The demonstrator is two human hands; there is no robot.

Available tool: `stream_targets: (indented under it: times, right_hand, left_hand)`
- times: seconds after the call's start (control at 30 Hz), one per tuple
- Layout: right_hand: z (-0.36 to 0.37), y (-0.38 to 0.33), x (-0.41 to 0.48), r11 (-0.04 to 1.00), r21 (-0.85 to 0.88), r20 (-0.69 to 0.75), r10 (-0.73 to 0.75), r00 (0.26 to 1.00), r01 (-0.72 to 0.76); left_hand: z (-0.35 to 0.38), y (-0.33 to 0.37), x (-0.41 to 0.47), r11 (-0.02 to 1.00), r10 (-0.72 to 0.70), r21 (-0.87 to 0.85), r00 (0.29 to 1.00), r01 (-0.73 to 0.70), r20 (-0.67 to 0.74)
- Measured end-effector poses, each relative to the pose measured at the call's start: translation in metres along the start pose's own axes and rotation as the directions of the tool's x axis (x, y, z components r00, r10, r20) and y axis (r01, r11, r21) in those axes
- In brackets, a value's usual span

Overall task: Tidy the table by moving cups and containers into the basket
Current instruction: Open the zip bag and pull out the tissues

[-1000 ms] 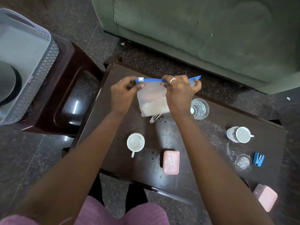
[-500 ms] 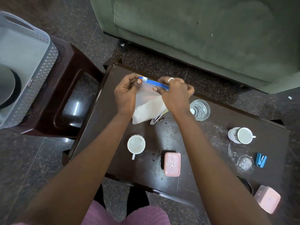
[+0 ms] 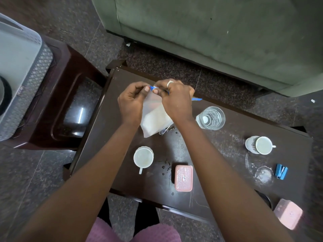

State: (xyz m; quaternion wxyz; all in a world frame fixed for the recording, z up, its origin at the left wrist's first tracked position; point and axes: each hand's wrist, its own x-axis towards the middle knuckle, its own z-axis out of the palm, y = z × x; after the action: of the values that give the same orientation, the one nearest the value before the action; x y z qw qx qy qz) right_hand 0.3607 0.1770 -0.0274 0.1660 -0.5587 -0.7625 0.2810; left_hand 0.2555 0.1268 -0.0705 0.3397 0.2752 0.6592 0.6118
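Both hands hold a translucent zip bag (image 3: 153,117) with a blue seal strip over the far left part of the dark table (image 3: 218,142). My left hand (image 3: 131,100) pinches the strip's left end, and my right hand (image 3: 174,98) grips the strip beside it. On the table stand a white cup (image 3: 143,157), a patterned white cup (image 3: 260,144), a clear glass (image 3: 210,117) and a pink lidded container (image 3: 183,178). Another pink container (image 3: 288,215) lies at the right front corner. The grey basket (image 3: 33,75) sits on a stool at the left.
A dark wooden stool (image 3: 70,105) stands left of the table under the basket. A green sofa (image 3: 209,32) runs along the far side. A blue clip (image 3: 281,171) and a clear glass lid (image 3: 264,174) lie at the table's right. A metal tool (image 3: 163,131) peeks from under the bag.
My hands have come closer together along the blue strip. The bag has sunk lower and tilted toward the table.
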Motion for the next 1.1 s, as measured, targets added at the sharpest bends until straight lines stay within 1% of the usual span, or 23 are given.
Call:
stream_targets:
  times: [0.07,0.17,0.27,0.4,0.47,0.53,0.63,0.73,0.8,0.87,0.93,0.97,1.03,1.1]
  right_hand:
    - [-0.002,0.008,-0.003,0.999,-0.03,-0.011,0.03,0.999,-0.03]
    - [-0.009,0.029,-0.014,0.986,-0.105,-0.025,0.124,0.992,-0.126]
    - [-0.024,0.048,-0.027,0.963,-0.152,-0.022,0.221,0.975,-0.222]
    - [-0.037,0.049,-0.037,0.958,-0.127,-0.007,0.256,0.967,-0.255]
    - [-0.043,0.043,-0.038,0.954,-0.089,0.028,0.29,0.957,-0.287]
    - [-0.049,0.035,-0.038,0.957,-0.031,0.105,0.292,0.951,-0.29]
    - [-0.057,0.012,-0.038,0.983,0.012,0.223,0.178,0.958,-0.185]
    - [-0.062,-0.013,-0.039,0.994,0.056,0.301,0.078,0.95,-0.099]
    - [-0.064,-0.024,-0.038,0.986,0.111,0.343,0.077,0.936,-0.122]
    - [-0.069,-0.029,-0.038,0.976,0.164,0.314,0.087,0.946,-0.144]
    - [-0.074,-0.031,-0.039,0.952,0.232,0.273,0.131,0.953,-0.198]
    - [-0.076,-0.032,-0.041,0.934,0.268,0.269,0.163,0.949,-0.237]
    - [-0.08,-0.033,-0.044,0.892,0.331,0.278,0.219,0.935,-0.307]
    - [-0.08,-0.032,-0.046,0.866,0.363,0.288,0.247,0.925,-0.344]
  left_hand:
    - [0.001,0.0,-0.001,1.0,-0.009,0.011,0.998,0.009,-0.065]
    - [-0.003,0.004,0.004,1.0,-0.009,0.005,0.986,0.01,-0.169]
    - [-0.009,0.014,0.008,0.999,0.001,0.037,0.984,0.006,-0.18]
    - [-0.012,0.03,0.003,0.999,-0.042,0.01,0.978,0.045,-0.206]
    - [-0.014,0.037,-0.001,0.997,-0.071,-0.004,0.973,0.072,-0.22]
    - [-0.017,0.047,-0.006,0.996,-0.084,-0.031,0.973,0.079,-0.217]
    - [-0.018,0.062,-0.012,0.999,-0.053,0.0,0.986,0.054,-0.16]
    - [-0.015,0.08,-0.019,1.0,-0.02,0.017,0.994,0.021,-0.104]
    - [-0.011,0.091,-0.019,1.0,-0.022,0.007,0.995,0.023,-0.096]
    - [-0.008,0.102,-0.018,1.0,-0.027,-0.004,0.995,0.027,-0.096]
    - [-0.005,0.109,-0.019,0.999,-0.029,0.023,0.996,0.031,-0.084]
    - [-0.004,0.11,-0.02,0.998,-0.048,0.044,0.996,0.052,-0.076]
    - [-0.001,0.109,-0.026,0.987,-0.135,0.082,0.989,0.14,-0.062]
    - [0.004,0.105,-0.036,0.966,-0.211,0.14,0.976,0.215,-0.047]
